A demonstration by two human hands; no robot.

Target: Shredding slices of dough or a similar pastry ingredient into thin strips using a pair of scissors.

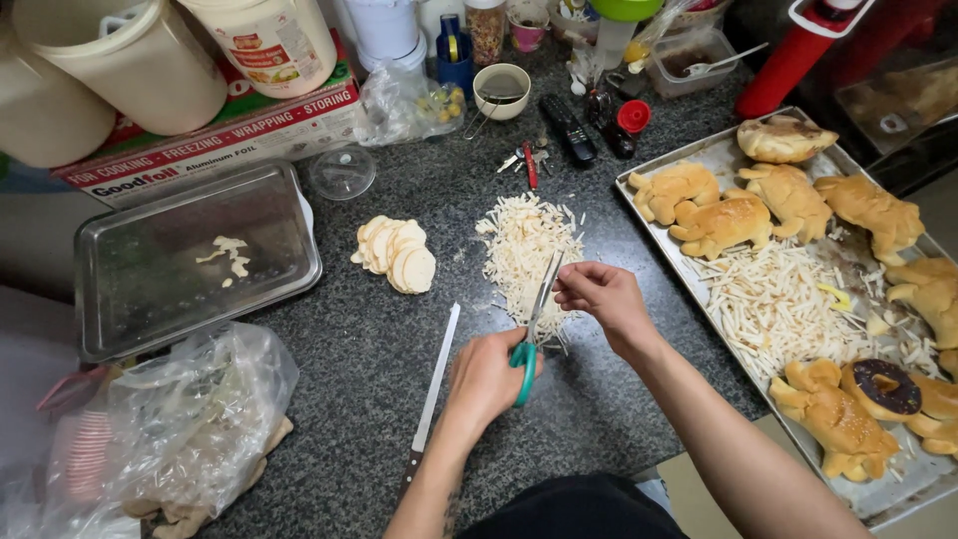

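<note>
Gripping green-handled scissors (536, 317) in the left hand (489, 379), fingers curled through the loops, blades angled up and away toward the far edge of the worktop (379, 369). Pinching something pale and thin at the blades with the right hand (604, 297), thumb and fingertips pressed together; too small to tell just what. Lying directly beyond both hands, a heap of pale shreds (527, 250), its long axis running away from the near edge, touching the scissor tips, nearer the right hand than the left. Resting left of the left hand, a long knife (431, 394), parallel to the scissors. Sitting farther left, a stack of pale round slices (397, 256). Along the right edge, a metal baking tray (718, 158) with golden buns and more shreds.
</note>
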